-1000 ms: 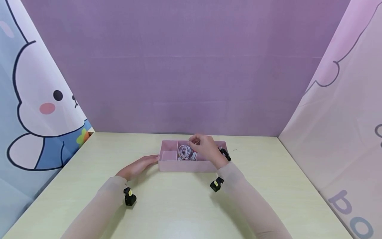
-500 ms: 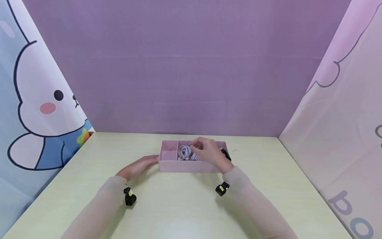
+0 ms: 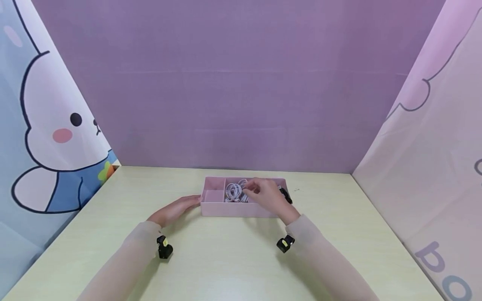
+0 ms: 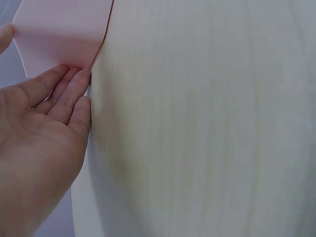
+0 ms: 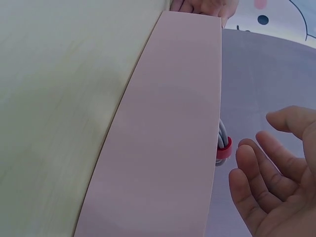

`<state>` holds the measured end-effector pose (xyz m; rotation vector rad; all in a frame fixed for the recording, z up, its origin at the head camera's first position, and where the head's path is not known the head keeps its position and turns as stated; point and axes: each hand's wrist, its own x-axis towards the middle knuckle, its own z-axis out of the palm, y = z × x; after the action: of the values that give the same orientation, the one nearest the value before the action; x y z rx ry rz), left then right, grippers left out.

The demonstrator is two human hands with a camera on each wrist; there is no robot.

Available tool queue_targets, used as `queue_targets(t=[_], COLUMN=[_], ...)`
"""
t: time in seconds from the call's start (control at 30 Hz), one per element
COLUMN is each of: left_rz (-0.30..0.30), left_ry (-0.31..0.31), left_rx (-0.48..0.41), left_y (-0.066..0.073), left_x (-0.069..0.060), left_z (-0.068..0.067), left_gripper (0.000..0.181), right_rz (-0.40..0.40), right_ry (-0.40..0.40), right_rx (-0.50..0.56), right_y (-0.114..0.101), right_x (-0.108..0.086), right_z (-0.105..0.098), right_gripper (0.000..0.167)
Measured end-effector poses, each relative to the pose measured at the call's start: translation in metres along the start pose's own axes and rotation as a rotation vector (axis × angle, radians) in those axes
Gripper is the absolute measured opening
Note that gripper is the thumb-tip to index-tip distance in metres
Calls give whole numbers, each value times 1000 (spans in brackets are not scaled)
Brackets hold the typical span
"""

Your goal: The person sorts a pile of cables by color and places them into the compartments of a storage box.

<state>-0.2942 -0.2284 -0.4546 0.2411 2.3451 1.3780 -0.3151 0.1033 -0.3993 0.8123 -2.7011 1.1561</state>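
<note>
A pink divided box (image 3: 241,209) stands on the table. In its middle compartment lies a coiled white cable (image 3: 235,193). The right wrist view shows a red tie (image 5: 225,148) round the cable, just past the box's near wall. My right hand (image 3: 266,195) hovers over the box beside the coil; its thumb and fingers are apart, with nothing between them. My left hand (image 3: 176,209) touches the box's left end with nearly straight fingers (image 4: 74,94). A black cable (image 3: 285,195) shows at the box's right end, partly hidden behind my right hand.
The box's left compartment (image 3: 214,195) shows a bare floor. Behind the pale wooden table (image 3: 226,255) rises a purple backdrop (image 3: 233,83). Printed cloths flank both sides, with a cartoon character (image 3: 56,104) on the left one.
My right hand has drawn a little to the right and toward me, showing more of the white cable. My left hand stays at the box's left end.
</note>
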Motion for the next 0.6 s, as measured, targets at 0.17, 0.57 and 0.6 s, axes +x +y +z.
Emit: queue_targets(t=[0.17,0.57,0.6], left_rz=[6,-2,-7], left_ry=[-3,1,7], left_rx=[3,4,3], left_y=[-1,-2,-2], left_x=[0,0,0], left_z=[-1,-1,0], left_gripper=[71,72,72], right_rz=[-18,-32,-38], right_ry=[25,12,11], right_rx=[-16,-37,-36], right_y=[0,-2,-2], right_x=[-4,-18,-20], right_z=[0,-2,-2], right_gripper=[12,15,16])
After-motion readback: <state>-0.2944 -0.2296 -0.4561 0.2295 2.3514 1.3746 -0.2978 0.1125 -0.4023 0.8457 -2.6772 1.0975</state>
